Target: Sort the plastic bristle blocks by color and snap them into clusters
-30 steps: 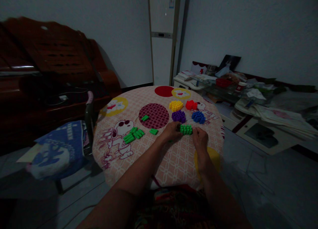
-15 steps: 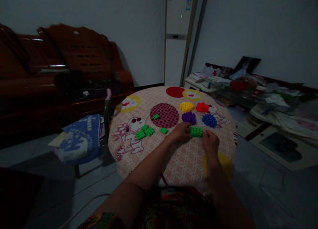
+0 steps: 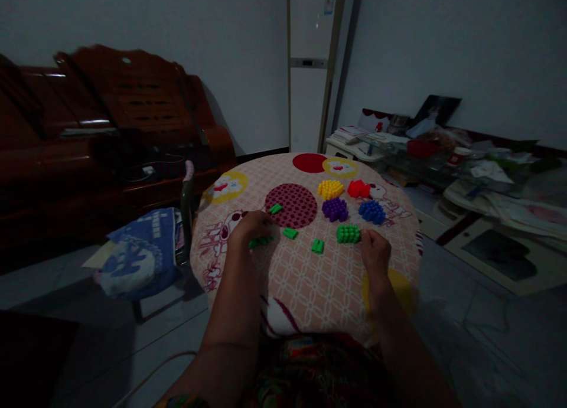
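My right hand (image 3: 375, 251) is closed at the right end of a bumpy green plastic cluster (image 3: 348, 234), pinching it just above the tablecloth. On the left, my left hand (image 3: 252, 229) reaches down over a group of loose green plastic pieces (image 3: 260, 241) and covers part of them. Its fingers are mostly hidden, so their grip does not show. Between the hands lie a small green piece (image 3: 318, 246) and another green piece (image 3: 290, 234). A further green piece (image 3: 275, 209) rests on the dark red printed circle.
Behind the green cluster sit similar bumpy clusters: yellow (image 3: 330, 189), red (image 3: 358, 189), purple (image 3: 335, 209) and blue (image 3: 372, 212). They share a round table (image 3: 305, 290) with a patterned cloth. A chair with a blue cloth (image 3: 142, 251) stands left; a cluttered cabinet (image 3: 482, 254) stands right.
My left hand has left the green cluster and moved left to the loose pieces. A small green piece now lies between the hands. My right hand stays at the cluster.
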`<state>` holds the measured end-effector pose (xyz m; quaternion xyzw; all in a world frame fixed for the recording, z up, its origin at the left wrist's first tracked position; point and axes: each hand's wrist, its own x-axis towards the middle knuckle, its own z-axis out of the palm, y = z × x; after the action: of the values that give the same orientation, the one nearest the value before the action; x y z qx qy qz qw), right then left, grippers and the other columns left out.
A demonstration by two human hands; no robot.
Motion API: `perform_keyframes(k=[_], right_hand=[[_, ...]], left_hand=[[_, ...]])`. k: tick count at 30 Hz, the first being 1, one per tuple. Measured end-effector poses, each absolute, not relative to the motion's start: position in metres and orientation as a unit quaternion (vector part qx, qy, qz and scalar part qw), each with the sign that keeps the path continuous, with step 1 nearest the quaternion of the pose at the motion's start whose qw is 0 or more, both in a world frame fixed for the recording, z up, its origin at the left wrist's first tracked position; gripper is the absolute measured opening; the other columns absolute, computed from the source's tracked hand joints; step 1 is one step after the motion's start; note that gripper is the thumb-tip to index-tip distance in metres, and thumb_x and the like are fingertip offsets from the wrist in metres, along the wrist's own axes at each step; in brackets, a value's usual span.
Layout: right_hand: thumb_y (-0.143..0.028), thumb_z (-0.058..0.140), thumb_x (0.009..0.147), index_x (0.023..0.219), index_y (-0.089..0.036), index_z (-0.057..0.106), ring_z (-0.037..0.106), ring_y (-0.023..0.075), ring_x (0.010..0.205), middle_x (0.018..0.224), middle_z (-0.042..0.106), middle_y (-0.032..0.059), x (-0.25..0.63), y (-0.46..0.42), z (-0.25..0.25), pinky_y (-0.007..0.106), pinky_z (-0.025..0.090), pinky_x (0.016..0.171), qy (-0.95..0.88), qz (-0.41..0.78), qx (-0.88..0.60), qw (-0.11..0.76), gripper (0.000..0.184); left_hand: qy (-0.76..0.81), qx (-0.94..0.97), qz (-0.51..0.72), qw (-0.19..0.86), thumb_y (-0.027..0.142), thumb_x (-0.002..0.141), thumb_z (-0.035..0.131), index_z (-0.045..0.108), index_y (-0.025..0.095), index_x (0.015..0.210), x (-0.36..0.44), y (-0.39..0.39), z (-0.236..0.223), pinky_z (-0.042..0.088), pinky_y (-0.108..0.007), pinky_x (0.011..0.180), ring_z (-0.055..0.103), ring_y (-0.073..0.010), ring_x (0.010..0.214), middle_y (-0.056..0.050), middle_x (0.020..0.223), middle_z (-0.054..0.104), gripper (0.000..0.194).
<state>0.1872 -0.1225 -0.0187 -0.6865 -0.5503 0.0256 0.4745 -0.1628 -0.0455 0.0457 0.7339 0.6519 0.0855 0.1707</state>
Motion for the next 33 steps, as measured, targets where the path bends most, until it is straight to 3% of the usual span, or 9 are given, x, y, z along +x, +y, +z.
perform_keyframes(k=[5, 11, 15, 23, 29, 33], right_hand=[[-0.043, 0.042, 0.091, 0.063, -0.021, 0.052, 0.043, 0.0148, 0.059, 0.06, 0.054, 0.0007, 0.189, -0.121, -0.02, 0.028, 0.029, 0.059, -0.552, 0.032, -0.69, 0.468, 0.037], [-0.043, 0.04, 0.093, 0.065, -0.02, 0.055, 0.044, 0.015, 0.061, 0.06, 0.053, 0.0005, 0.187, -0.122, -0.019, 0.028, 0.029, 0.06, -0.55, 0.028, -0.696, 0.461, 0.039], [-0.041, 0.04, 0.093, 0.065, -0.02, 0.056, 0.044, 0.015, 0.061, 0.059, 0.054, 0.0008, 0.185, -0.123, -0.016, 0.028, 0.027, 0.059, -0.55, 0.022, -0.698, 0.458, 0.039], [-0.04, 0.043, 0.091, 0.062, -0.02, 0.055, 0.043, 0.0145, 0.059, 0.057, 0.052, 0.0004, 0.183, -0.121, -0.016, 0.028, 0.025, 0.058, -0.541, 0.027, -0.696, 0.471, 0.037], [-0.042, 0.04, 0.091, 0.061, -0.022, 0.049, 0.041, 0.0145, 0.059, 0.057, 0.048, -0.001, 0.183, -0.121, -0.015, 0.028, 0.024, 0.059, -0.542, 0.033, -0.694, 0.473, 0.037], [-0.045, 0.04, 0.091, 0.061, -0.022, 0.045, 0.041, 0.0145, 0.059, 0.057, 0.047, -0.0014, 0.183, -0.122, -0.014, 0.028, 0.025, 0.059, -0.546, 0.038, -0.689, 0.476, 0.038]], left_hand=[[0.646, 0.743, 0.025, 0.172, 0.012, 0.057, 0.072, 0.076, 0.023, 0.086, -0.147, -0.055, 0.057, 0.05, -0.021, 0.07, 0.07, -0.0195, 0.085, -0.002, 0.092, 0.078, 0.031], [0.657, 0.739, -0.019, 0.149, 0.015, 0.055, 0.076, 0.072, 0.022, 0.098, -0.14, -0.059, 0.064, 0.05, -0.022, 0.072, 0.07, -0.0222, 0.094, -0.007, 0.108, 0.076, 0.043], [0.669, 0.733, -0.021, 0.122, 0.014, 0.059, 0.07, 0.073, 0.023, 0.094, -0.14, -0.059, 0.062, 0.051, -0.024, 0.072, 0.071, -0.0236, 0.093, -0.007, 0.105, 0.076, 0.037], [0.697, 0.707, 0.102, 0.06, 0.012, 0.071, 0.062, 0.077, 0.021, 0.088, -0.129, -0.052, 0.068, 0.052, -0.028, 0.079, 0.07, -0.0244, 0.092, -0.007, 0.093, 0.077, 0.025], [0.589, 0.754, 0.253, 0.14, 0.012, 0.075, 0.062, 0.076, 0.016, 0.093, -0.06, -0.056, 0.076, 0.051, -0.027, 0.079, 0.068, -0.0187, 0.084, -0.005, 0.09, 0.076, 0.023], [0.528, 0.785, 0.271, 0.175, 0.008, 0.074, 0.061, 0.075, 0.015, 0.092, -0.005, -0.06, 0.063, 0.05, -0.026, 0.079, 0.068, -0.0174, 0.085, -0.005, 0.09, 0.075, 0.024]])
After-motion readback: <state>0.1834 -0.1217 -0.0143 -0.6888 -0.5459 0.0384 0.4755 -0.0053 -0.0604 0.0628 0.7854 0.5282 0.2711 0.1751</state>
